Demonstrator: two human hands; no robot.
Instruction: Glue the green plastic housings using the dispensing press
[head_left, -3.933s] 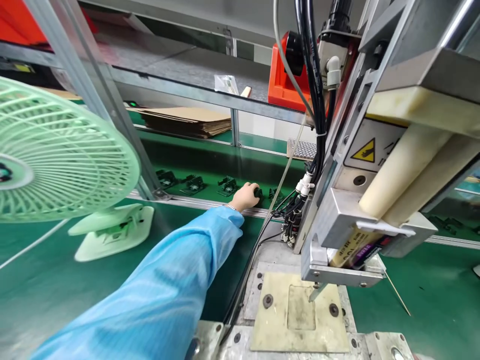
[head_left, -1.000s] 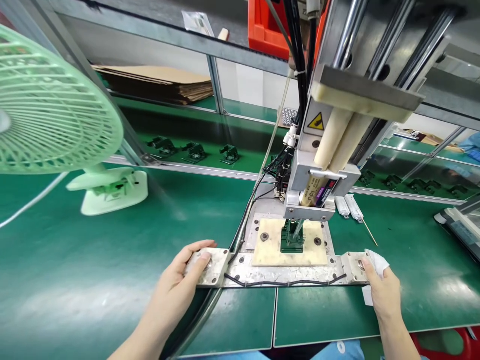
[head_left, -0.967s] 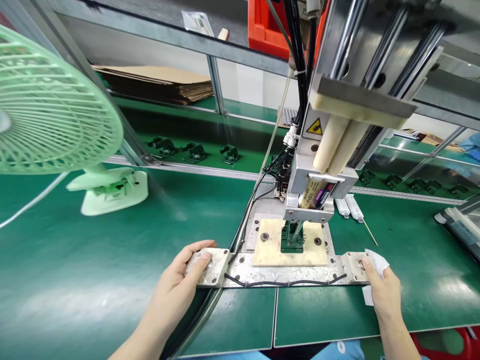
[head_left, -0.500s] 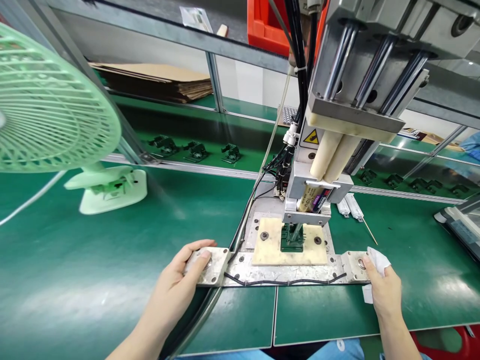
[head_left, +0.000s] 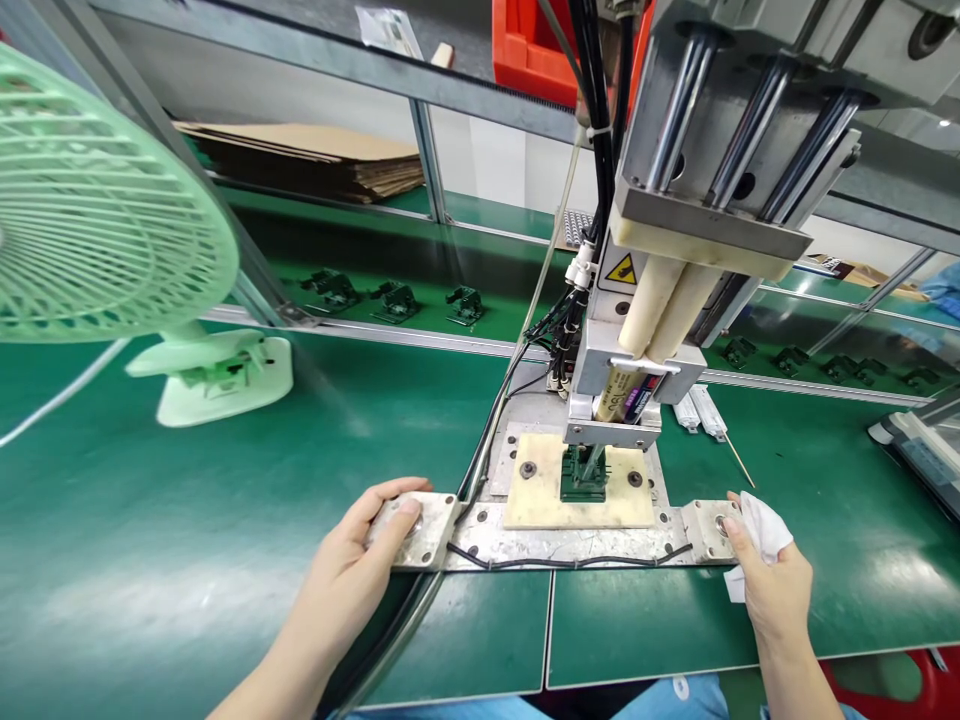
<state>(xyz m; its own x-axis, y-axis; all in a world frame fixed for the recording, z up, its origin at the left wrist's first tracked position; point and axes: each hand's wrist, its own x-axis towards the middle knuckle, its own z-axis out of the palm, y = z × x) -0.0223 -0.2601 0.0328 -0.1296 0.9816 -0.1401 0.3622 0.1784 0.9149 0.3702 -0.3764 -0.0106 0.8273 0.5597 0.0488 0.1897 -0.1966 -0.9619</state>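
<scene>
My left hand (head_left: 367,545) is wrapped round the left metal button block (head_left: 433,532) of a bench press, its thumb lying over the button. At the right button block (head_left: 705,530), the thumb of my right hand (head_left: 776,590) rests on the round button. Crumpled white wiping paper (head_left: 763,525) is tucked in that hand's fingers. Between the blocks, a dark green plastic part (head_left: 583,475) sits in a cream fixture plate (head_left: 525,510). Above it the press head (head_left: 611,435) holds two adhesive cartridges (head_left: 626,395), with a clear nozzle reaching down to the part.
A green fan (head_left: 225,375) stands at left. Several dark green parts (head_left: 394,300) line the rear shelf, more (head_left: 791,360) at right. Black cables (head_left: 487,450) run beside the press. White tubes (head_left: 705,412) and a thin stick (head_left: 740,460) lie right of it.
My right hand has shifted slightly to the right, its thumb still at the button, and the wiping paper has spread a little. My left hand and the press head look unchanged.
</scene>
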